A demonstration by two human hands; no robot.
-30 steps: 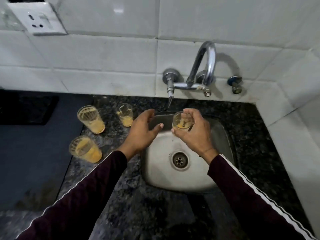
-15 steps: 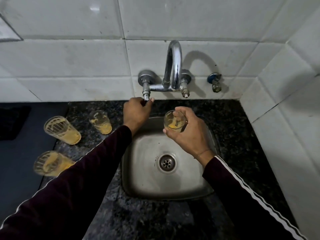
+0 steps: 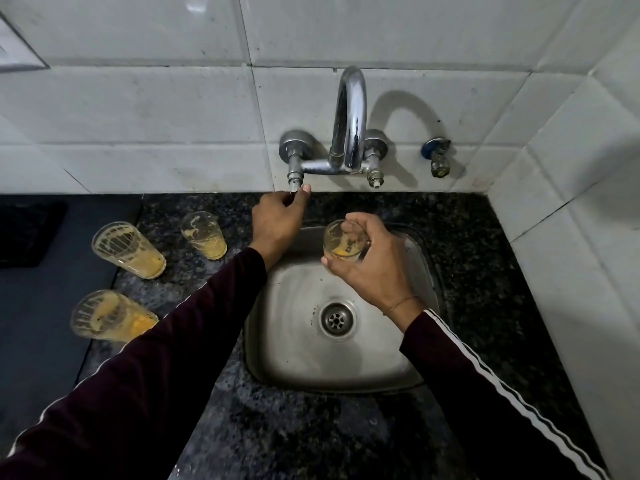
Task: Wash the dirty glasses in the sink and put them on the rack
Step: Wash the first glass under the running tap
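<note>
- The right hand [image 3: 374, 271] has its grip wrapped round a dirty glass [image 3: 346, 241], upright over the sink [image 3: 408, 358] — just below and in front of the spout [image 3: 351, 109].
- The left hand [image 3: 277, 220] pinches the tap valve [image 3: 293, 178]; no water visible.
- Three more glasses stand on the counter [image 3: 311, 427], left.

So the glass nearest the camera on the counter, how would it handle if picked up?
The nearest glass is probably light, holding only orange dregs. Its smeared walls may be a bit slippery. It narrows toward the base, so a sideways nudge could tip it, and being glass it would likely break on the stone counter.
</note>
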